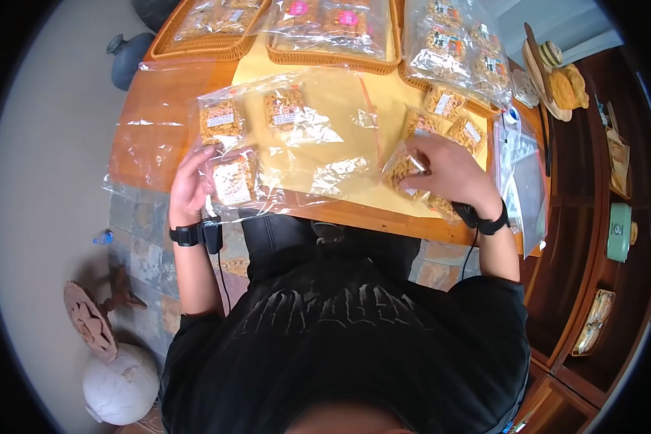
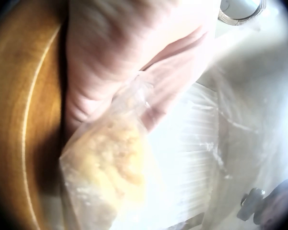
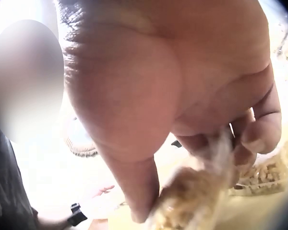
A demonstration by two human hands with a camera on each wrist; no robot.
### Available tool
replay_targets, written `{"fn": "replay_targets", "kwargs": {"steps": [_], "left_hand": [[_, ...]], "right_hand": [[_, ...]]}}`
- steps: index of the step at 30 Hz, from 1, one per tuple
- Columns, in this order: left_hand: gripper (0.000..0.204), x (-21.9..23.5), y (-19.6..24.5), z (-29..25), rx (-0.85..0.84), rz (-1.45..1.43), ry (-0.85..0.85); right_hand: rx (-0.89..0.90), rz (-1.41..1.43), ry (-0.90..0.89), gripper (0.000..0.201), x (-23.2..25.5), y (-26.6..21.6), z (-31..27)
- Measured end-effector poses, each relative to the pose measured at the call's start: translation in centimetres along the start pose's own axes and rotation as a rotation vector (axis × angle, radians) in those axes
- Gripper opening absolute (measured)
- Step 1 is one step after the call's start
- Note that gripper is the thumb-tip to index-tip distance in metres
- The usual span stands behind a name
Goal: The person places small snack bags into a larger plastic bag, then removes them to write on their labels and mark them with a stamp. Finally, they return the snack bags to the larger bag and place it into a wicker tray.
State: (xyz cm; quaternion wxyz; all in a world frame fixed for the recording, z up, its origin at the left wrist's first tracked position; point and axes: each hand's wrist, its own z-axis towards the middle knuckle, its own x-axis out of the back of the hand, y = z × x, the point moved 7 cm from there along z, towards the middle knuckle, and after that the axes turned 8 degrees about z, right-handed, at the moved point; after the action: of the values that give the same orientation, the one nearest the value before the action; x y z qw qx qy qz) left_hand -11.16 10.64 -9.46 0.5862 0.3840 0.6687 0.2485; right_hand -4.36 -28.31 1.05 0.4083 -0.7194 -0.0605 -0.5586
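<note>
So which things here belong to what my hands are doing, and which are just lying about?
Likely part of the job:
clear bag, held by the left hand
packet in the right hand
loose packets nearby

Seemingly just lying about:
blue-grey vase
white pot
green container

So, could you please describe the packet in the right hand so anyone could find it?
On the wooden table, find the yellow sheet. Among the loose packets at its right end, the wanted packet is the only one the right hand pinches.
</note>
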Motion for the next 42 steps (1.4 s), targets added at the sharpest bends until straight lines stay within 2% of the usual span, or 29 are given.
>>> {"fn": "replay_targets", "kwargs": {"steps": [2, 3, 5, 7, 9, 10, 12, 15, 18, 19, 20, 21, 25, 27, 28, 30, 34, 36, 37, 39, 41, 42], "left_hand": [[0.053, -0.2, 0.1, -0.1, 0.007, -0.006, -0.025], [0.053, -0.4, 0.1, 0.0, -0.003, 0.004, -0.009], [0.052, -0.8, 0.1, 0.0, -0.015, 0.013, 0.008], [0.05, -0.9, 0.1, -0.1, -0.014, -0.005, 0.03], [0.05, -1.8, 0.4, -0.2, -0.014, -0.008, 0.011], [0.049, -2.1, 0.6, -0.2, -0.014, -0.011, -0.007], [0.05, -0.9, 0.2, -0.2, -0.015, -0.039, 0.017], [0.051, 0.2, -0.2, -0.1, -0.013, -0.036, 0.048], [0.052, -1.0, 0.2, -0.1, -0.016, -0.031, 0.038], [0.051, -1.5, 0.3, -0.2, -0.018, -0.057, 0.022], [0.051, -1.2, 0.3, -0.1, -0.019, -0.057, 0.024], [0.051, -0.9, 0.1, -0.1, -0.008, -0.062, 0.011], [0.052, -1.2, 0.2, 0.0, 0.0, -0.035, -0.018], [0.052, 0.2, -0.3, 0.3, 0.004, -0.032, -0.016], [0.052, 0.2, -0.3, 0.3, 0.009, -0.029, -0.015], [0.052, -0.3, -0.2, 0.3, 0.017, -0.042, -0.027], [0.052, -1.9, 0.3, 0.1, 0.001, -0.05, -0.06], [0.052, -0.6, 0.1, 0.2, 0.025, -0.059, -0.089], [0.052, -0.4, -0.1, 0.2, 0.051, -0.07, -0.121], [0.053, 0.1, -0.2, 0.2, 0.035, -0.074, -0.107], [0.053, -0.2, -0.2, 0.2, 0.019, -0.079, -0.096], [0.053, -0.5, -0.1, 0.2, 0.009, -0.074, -0.066]], "right_hand": [[-0.146, 0.25, -0.015, 0.031, 0.4, 1.6, 0.6], [-0.143, 0.25, -0.017, 0.031, 0.8, 2.1, 0.9], [-0.316, 0.518, 0.012, 0.03, 1.4, 4.3, 1.5], [-0.311, 0.563, 0.046, 0.033, 1.3, 4.9, 2.3], [-0.318, 0.603, -0.094, 0.036, 0.1, 4.4, 3.1], [-0.316, 0.601, -0.094, 0.036, -0.2, 4.1, 3.4], [-0.285, 0.564, -0.218, 0.036, -1.6, 2.9, 4.3], [-0.242, 0.65, -0.255, 0.036, -3.1, 2.3, 5.4], [-0.18, 0.771, -0.262, 0.029, -3.9, 2.1, 6.4], [-0.178, 0.77, -0.264, 0.029, -3.8, 1.7, 6.5], [-0.255, 0.81, -0.26, 0.027, -3.7, 1.3, 6.3], [-0.332, 0.851, -0.255, 0.028, -3.8, 1.0, 6.2], [-0.339, 0.89, -0.298, 0.037, -4.4, 0.7, 6.6], [-0.246, 0.83, -0.362, 0.043, -5.6, 2.5, 7.1], [-0.245, 0.828, -0.364, 0.043, -5.4, 2.0, 7.2], [-0.32, 0.97, -0.233, 0.048, -4.1, 1.2, 7.4], [-0.243, 0.999, -0.204, 0.052, -3.6, 0.1, 7.9], [-0.278, 0.954, -0.399, 0.051, -4.5, 1.0, 7.7], [-0.274, 0.954, -0.402, 0.051, -4.0, 1.2, 7.9], [-0.274, 0.849, -0.619, 0.053, -3.8, 0.6, 7.4], [-0.245, 0.86, -0.58, 0.055, -3.9, 1.0, 7.7], [-0.232, 0.927, -0.501, 0.052, -3.5, 1.2, 8.1]]}}
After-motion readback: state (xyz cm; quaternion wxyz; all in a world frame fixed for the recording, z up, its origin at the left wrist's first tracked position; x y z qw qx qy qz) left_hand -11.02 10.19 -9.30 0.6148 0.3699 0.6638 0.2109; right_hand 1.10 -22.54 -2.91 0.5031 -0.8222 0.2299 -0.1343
